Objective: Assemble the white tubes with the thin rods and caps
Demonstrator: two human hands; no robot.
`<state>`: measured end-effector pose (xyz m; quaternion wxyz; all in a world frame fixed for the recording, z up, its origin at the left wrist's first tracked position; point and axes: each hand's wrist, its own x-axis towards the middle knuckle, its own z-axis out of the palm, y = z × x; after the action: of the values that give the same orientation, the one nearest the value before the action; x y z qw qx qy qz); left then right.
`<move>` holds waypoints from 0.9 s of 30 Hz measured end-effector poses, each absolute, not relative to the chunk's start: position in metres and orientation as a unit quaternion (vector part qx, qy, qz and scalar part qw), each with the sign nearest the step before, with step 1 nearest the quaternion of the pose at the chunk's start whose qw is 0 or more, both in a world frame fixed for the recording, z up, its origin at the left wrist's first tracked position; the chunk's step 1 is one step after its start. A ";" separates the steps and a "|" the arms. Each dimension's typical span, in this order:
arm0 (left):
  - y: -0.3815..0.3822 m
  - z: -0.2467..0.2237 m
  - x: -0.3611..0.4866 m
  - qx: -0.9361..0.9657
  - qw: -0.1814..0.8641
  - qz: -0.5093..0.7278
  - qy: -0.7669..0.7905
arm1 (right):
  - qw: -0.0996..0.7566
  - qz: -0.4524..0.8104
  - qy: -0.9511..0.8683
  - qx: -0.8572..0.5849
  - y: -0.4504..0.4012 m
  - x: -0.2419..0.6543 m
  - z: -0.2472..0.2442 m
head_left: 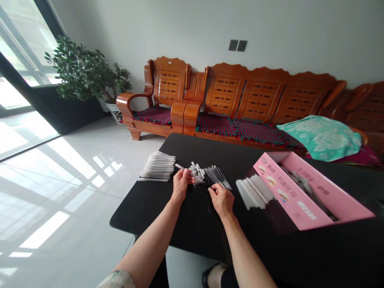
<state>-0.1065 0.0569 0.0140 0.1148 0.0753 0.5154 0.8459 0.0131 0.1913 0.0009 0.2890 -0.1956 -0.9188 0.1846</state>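
Right hand (221,201) beside black sticks (218,177), pink box (288,188) further right.

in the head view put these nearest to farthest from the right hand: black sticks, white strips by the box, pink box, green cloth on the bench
Measured from the right hand:
1. bundle of thin black sticks, just ahead of the fingers
2. pile of flat white strips, to the right on the table
3. pink cardboard box, farther right on the table
4. green cloth, beyond the table on the wooden bench
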 end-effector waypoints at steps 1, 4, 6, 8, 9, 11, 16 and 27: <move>0.057 0.013 -0.106 0.079 0.118 0.845 0.515 | 0.292 0.187 -0.918 -0.193 0.191 0.013 0.001; 0.058 0.012 -0.105 0.098 0.127 0.839 0.520 | 0.309 0.204 -0.912 -0.174 0.190 0.014 0.003; 0.059 0.010 -0.104 0.113 0.140 0.833 0.524 | 0.318 0.221 -0.911 -0.141 0.189 0.015 0.004; 0.060 0.010 -0.102 0.129 0.159 0.826 0.525 | 0.316 0.235 -0.913 -0.108 0.188 0.015 0.005; 0.061 0.010 -0.101 0.136 0.168 0.824 0.524 | 0.312 0.238 -0.914 -0.098 0.187 0.015 0.005; 0.062 0.010 -0.100 0.148 0.180 0.820 0.523 | 0.304 0.242 -0.917 -0.090 0.186 0.014 0.005; 0.056 0.012 -0.108 0.116 0.108 0.848 0.506 | 0.296 0.254 -0.913 -0.118 0.197 0.017 0.004; 0.048 0.014 -0.116 0.076 0.059 0.868 0.488 | 0.282 0.140 -0.875 -0.367 0.231 0.030 0.003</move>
<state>-0.1156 0.0477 0.0137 0.0593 0.0757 0.4878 0.8677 0.0304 0.2314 0.0028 0.2824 -0.3665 -0.8754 0.1401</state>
